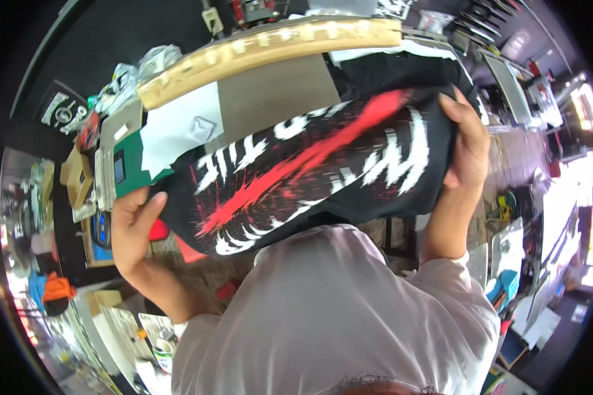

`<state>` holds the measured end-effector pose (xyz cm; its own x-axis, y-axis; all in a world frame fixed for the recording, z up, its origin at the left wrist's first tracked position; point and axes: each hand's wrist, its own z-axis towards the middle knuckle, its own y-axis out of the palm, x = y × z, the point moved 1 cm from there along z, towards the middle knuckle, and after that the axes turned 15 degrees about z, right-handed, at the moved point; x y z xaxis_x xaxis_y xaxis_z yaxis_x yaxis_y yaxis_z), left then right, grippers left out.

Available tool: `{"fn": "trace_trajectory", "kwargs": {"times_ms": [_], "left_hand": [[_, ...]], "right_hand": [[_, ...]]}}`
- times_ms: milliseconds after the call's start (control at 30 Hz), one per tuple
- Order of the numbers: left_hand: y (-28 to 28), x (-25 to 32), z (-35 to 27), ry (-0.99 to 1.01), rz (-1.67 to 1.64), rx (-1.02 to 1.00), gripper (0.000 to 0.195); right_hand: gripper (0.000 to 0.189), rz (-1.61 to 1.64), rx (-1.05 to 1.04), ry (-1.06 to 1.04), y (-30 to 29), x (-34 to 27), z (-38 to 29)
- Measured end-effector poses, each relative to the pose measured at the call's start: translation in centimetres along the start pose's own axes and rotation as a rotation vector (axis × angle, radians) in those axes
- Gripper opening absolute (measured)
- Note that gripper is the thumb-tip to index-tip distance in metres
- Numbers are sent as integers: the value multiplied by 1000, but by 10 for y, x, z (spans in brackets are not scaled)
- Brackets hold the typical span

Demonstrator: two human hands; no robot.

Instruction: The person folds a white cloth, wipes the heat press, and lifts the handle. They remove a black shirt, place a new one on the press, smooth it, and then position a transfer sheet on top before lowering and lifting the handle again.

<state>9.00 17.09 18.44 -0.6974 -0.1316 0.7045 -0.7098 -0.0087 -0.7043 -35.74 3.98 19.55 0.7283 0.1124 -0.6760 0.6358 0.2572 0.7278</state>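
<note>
Stretched between both hands is a black printed garment (321,153), with a red slash and white brush-style lettering across it. My left hand (136,212) grips its left end, thumb on top. At the upper right, my right hand (467,133) holds the opposite end, the thumb over the cloth and the fingers mostly hidden behind it. The garment hangs at an angle just in front of my body, over the front of a work table. Beyond it, more black fabric (400,74) lies on the table's right side; whether the two pieces join I cannot tell.
A grey board (277,94) and white sheets (183,118) lie on the table. Along its back runs a pale wooden beam (277,47). To the left are a green cutting mat (128,163), a phone (120,165), plastic bags (123,84) and a cardboard box (77,173).
</note>
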Motion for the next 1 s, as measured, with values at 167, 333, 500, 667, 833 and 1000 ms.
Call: {"fn": "trace_trajectory", "kwargs": {"times_ms": [167,333,500,667,833,1000], "left_hand": [[58,76,29,395,-163,331,25],[103,133,48,606,-356,-130,27],[95,131,53,548,-228,-211,21],[124,128,74,787,-351,-165,16],[115,127,66,490,-516,-114,11],[94,141,52,532,-669,-87,10]], "right_hand": [[30,-69,-166,194,56,25,5],[28,-193,-286,306,79,34,20],[25,-177,-266,326,66,23,35],[22,42,-341,274,59,15,37],[21,162,-407,178,51,0,47],[28,243,-530,222,44,-2,56]]}}
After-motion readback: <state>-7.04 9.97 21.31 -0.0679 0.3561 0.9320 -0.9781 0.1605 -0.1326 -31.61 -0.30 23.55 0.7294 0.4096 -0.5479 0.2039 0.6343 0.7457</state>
